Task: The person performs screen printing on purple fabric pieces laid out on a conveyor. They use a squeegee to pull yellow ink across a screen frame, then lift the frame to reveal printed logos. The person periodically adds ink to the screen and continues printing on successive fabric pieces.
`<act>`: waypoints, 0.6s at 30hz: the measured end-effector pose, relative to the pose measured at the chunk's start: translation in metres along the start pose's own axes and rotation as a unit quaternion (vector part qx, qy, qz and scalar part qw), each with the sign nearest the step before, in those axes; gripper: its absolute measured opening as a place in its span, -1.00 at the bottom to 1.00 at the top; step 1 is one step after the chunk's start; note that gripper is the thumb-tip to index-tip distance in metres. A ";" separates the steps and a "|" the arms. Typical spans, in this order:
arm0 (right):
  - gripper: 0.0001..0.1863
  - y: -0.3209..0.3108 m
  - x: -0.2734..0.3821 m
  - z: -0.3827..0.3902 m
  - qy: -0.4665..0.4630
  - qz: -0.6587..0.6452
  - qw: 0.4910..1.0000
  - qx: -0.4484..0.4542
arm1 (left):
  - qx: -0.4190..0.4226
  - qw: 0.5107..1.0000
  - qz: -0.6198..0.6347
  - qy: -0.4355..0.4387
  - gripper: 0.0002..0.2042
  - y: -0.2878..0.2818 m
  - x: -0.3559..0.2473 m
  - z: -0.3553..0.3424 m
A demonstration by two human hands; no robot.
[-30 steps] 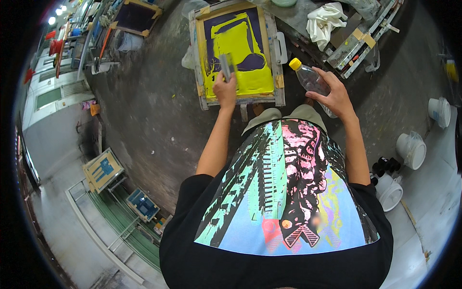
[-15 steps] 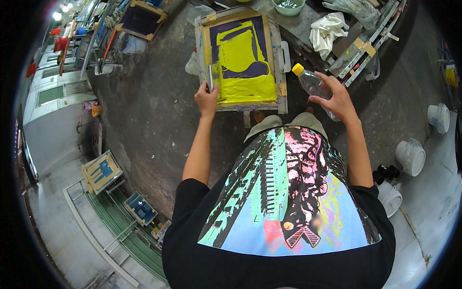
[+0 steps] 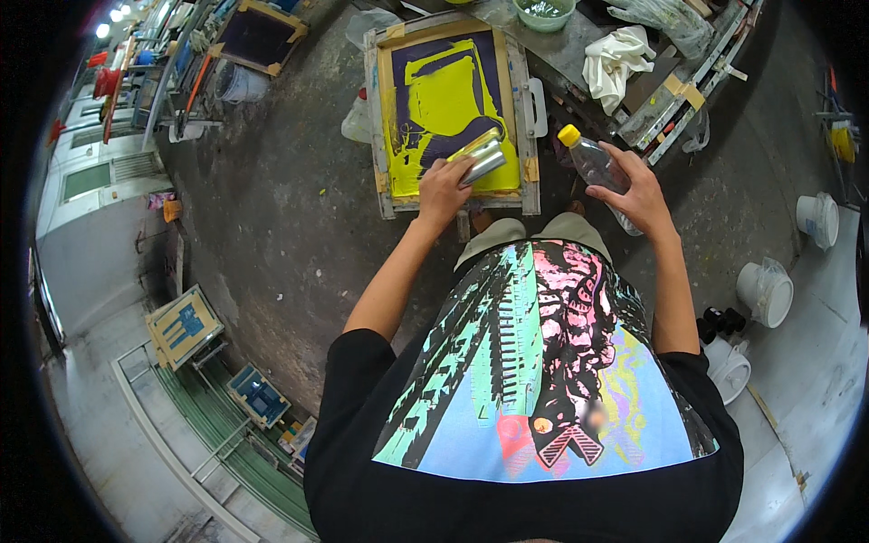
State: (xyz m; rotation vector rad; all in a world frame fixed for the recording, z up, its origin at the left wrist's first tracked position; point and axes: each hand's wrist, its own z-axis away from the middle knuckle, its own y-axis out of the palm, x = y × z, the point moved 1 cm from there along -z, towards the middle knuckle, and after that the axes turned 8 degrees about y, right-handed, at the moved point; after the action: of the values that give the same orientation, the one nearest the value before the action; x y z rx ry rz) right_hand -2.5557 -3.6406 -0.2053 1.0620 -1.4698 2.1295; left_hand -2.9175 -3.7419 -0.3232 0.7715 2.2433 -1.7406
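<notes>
My left hand (image 3: 442, 193) is closed around a silver metal squeegee (image 3: 485, 161) with yellow ink along its edge. The squeegee lies at a slant over the near part of a screen printing frame (image 3: 378, 172). Bright yellow ink (image 3: 444, 95) covers much of the dark mesh inside that frame, thickest near its lower right. Right of the frame, my right hand (image 3: 641, 197) grips a clear plastic bottle (image 3: 595, 163) with a yellow cap, which tilts up to the left. Part of the bottle is hidden behind my fingers.
A crumpled white cloth (image 3: 617, 63) and a green bowl (image 3: 545, 13) sit on the bench past the frame. White buckets (image 3: 766, 294) stand along the right wall. Another taped screen (image 3: 258, 36) leans at far left. Green rails (image 3: 231, 452) hold more screens at lower left.
My left hand has moved right across the screen's near end and turned the squeegee from upright to slanted. More dark mesh shows at the lower left. The bottle has shifted slightly.
</notes>
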 end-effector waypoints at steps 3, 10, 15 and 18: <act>-0.16 0.005 0.005 -0.006 -0.017 0.002 1.000 0.010 | 0.055 0.996 -0.027 0.061 -0.53 0.005 0.005 -0.012; -0.17 -0.003 -0.005 -0.001 0.000 0.019 1.000 -0.001 | 0.125 0.988 -0.022 -0.083 -0.63 -0.060 0.079 0.013; -0.17 -0.007 -0.025 0.017 0.036 0.032 0.999 -0.025 | -0.039 0.948 0.064 -0.308 -0.74 -0.050 0.073 0.026; -0.17 -0.003 -0.026 0.020 0.045 0.036 0.998 -0.010 | -0.141 0.930 0.075 -0.330 -0.75 -0.013 0.036 0.015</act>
State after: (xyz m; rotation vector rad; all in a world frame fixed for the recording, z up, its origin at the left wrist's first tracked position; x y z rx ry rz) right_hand -2.5286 -3.6536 -0.2188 0.9064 -1.5035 2.1775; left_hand -2.9570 -3.7481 -0.3332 0.2288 1.8433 -1.2984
